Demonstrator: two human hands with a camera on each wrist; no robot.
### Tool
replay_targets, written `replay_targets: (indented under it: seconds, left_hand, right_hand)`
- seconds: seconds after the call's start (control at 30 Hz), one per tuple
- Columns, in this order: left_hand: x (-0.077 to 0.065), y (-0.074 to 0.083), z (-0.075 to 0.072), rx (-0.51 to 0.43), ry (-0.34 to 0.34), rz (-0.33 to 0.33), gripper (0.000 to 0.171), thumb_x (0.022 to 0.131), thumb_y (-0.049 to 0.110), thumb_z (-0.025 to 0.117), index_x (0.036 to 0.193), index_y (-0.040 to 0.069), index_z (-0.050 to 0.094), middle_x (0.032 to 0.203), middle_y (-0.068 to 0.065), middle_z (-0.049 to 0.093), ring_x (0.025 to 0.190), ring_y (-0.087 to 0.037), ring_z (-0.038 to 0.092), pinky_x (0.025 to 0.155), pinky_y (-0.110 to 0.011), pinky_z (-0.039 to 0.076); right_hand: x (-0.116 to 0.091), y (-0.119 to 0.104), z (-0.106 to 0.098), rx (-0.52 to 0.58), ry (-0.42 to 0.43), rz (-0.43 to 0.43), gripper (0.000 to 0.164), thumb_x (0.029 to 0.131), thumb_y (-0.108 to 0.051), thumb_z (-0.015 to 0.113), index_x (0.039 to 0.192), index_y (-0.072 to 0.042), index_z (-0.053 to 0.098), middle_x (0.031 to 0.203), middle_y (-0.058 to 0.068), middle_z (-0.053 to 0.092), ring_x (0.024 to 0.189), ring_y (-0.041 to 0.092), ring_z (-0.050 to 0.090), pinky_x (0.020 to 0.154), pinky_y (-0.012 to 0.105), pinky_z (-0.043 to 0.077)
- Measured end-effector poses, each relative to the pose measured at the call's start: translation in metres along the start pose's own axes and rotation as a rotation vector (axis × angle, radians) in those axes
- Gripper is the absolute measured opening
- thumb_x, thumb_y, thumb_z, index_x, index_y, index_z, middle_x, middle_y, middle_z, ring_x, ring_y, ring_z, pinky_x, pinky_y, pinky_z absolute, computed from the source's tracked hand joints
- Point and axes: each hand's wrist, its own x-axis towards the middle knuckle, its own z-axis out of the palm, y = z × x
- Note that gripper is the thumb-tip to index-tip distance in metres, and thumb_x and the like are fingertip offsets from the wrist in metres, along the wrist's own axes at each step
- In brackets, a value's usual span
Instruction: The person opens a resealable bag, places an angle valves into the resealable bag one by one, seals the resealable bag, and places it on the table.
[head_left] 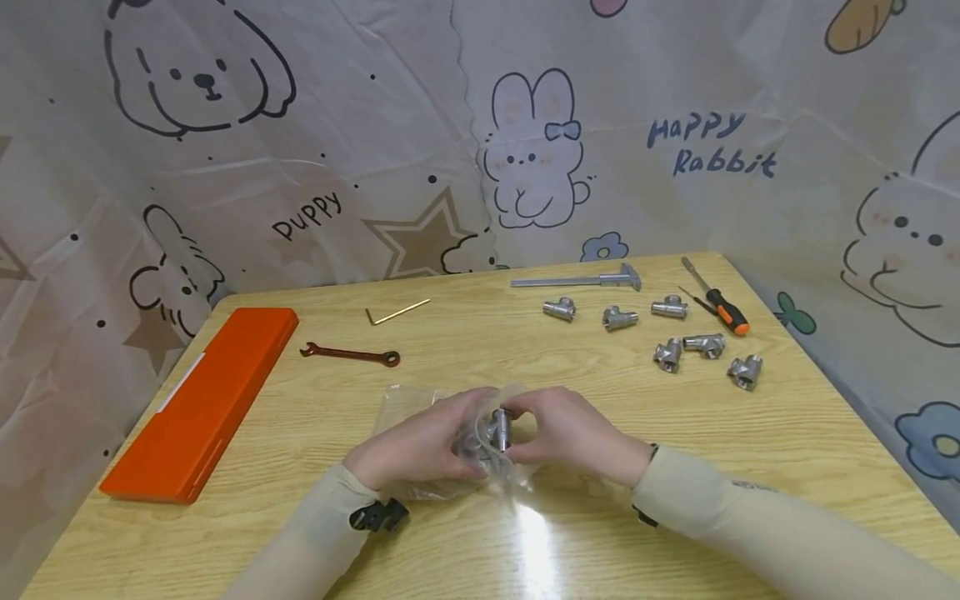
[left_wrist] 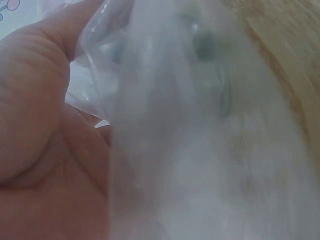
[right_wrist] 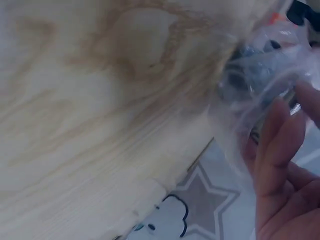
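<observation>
In the head view my left hand grips a clear plastic bag near the front middle of the table. Through the film, several metal fittings show blurrily beside its fingers. My right hand pinches a shiny metal pipe tee at the bag's mouth, between thumb and fingers. In the left wrist view, cloudy film of the bag hides most of the contents. The right wrist view has the fingertips of my right hand at the bag, with the tee mostly covered.
Several pipe tees lie at the right, near a caliper and screwdrivers. An orange case occupies the left side. Between them are a red wrench and a gold hex key. A printed curtain hangs behind.
</observation>
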Motion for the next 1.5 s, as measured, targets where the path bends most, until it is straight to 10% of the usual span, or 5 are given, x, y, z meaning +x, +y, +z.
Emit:
replay_targets:
  seconds: [0.47, 0.67, 0.9, 1.17, 1.5]
  left_hand:
    - [-0.008, 0.000, -0.007, 0.083, 0.026, -0.075, 0.102, 0.075, 0.036, 0.088, 0.156, 0.019, 0.028, 0.149, 0.001, 0.042, 0.131, -0.012, 0.043, 0.111, -0.034, 0.036]
    - [-0.009, 0.000, -0.009, 0.083, 0.019, -0.108, 0.104, 0.074, 0.030, 0.089, 0.156, 0.018, 0.026, 0.145, -0.001, 0.046, 0.126, -0.014, 0.048, 0.109, -0.036, 0.038]
    - [-0.008, 0.002, -0.009, 0.076, 0.011, -0.142, 0.105, 0.074, 0.027, 0.089, 0.156, 0.014, 0.025, 0.147, -0.004, 0.044, 0.127, -0.018, 0.046, 0.111, -0.038, 0.036]
    - [-0.008, 0.003, -0.009, 0.114, 0.007, -0.149, 0.109, 0.072, 0.029, 0.089, 0.157, 0.012, 0.023, 0.154, -0.009, 0.037, 0.135, -0.024, 0.041, 0.114, -0.041, 0.031]
    - [-0.006, 0.006, -0.008, 0.099, -0.004, -0.148, 0.109, 0.071, 0.026, 0.090, 0.157, 0.015, 0.024, 0.153, -0.006, 0.038, 0.135, -0.023, 0.041, 0.114, -0.041, 0.032]
  right_hand:
    - [0.027, -0.015, 0.017, -0.201, -0.030, -0.027, 0.046, 0.072, -0.043, 0.086, 0.108, -0.018, 0.073, 0.100, -0.003, 0.072, 0.086, 0.014, 0.066, 0.072, 0.029, 0.055]
    - [0.016, -0.015, -0.011, -0.190, -0.065, 0.005, 0.050, 0.078, -0.031, 0.084, 0.122, -0.013, 0.070, 0.111, 0.003, 0.072, 0.098, 0.023, 0.068, 0.083, 0.039, 0.057]
    - [0.013, 0.020, -0.072, -0.249, -0.046, -0.113, 0.036, 0.084, -0.016, 0.080, 0.117, -0.007, 0.072, 0.107, 0.005, 0.073, 0.071, 0.006, 0.064, 0.068, 0.027, 0.056]
    - [0.057, 0.077, -0.118, -0.667, -0.093, -0.218, 0.054, 0.076, 0.004, 0.081, 0.126, -0.010, 0.066, 0.124, 0.012, 0.064, 0.110, 0.033, 0.060, 0.087, 0.047, 0.055]
    - [0.117, 0.108, -0.099, -1.092, -0.333, -0.288, 0.052, 0.089, 0.000, 0.070, 0.138, -0.012, 0.057, 0.138, 0.009, 0.054, 0.122, 0.032, 0.049, 0.097, 0.046, 0.048]
